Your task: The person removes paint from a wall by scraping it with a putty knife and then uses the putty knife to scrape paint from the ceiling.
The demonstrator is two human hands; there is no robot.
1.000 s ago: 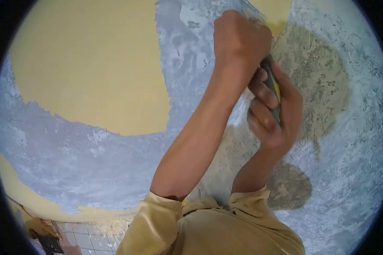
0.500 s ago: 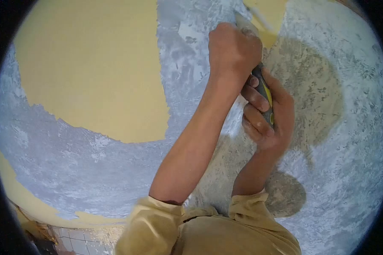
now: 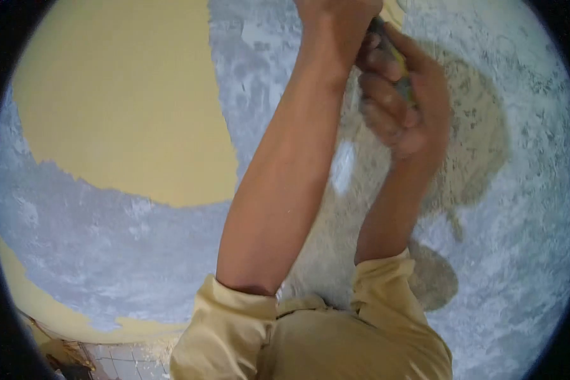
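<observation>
Both my hands are raised in front of a wall, closed on one scraper [image 3: 403,87] with a black and yellow handle. My left hand [image 3: 339,11] grips its upper part at the top edge of the view, which cuts off the hand. Lower down, my right hand [image 3: 411,104] wraps the handle's end, slightly blurred by motion. The scraper's blade lies out of view. A strip of yellow paint [image 3: 394,11] shows just beside my left hand. Around the hands the wall is a bare, mottled grey surface [image 3: 259,82].
A large yellow painted area [image 3: 120,101] with ragged edges covers the wall's upper left. Brownish patches [image 3: 475,126] mark the grey surface on the right. At the lower left, pale flakes [image 3: 160,352] lie on a tiled floor [image 3: 117,362].
Both hands and the scraper have moved upward in the view, so the blade and part of my left hand have left the frame. The wall has shifted slightly left.
</observation>
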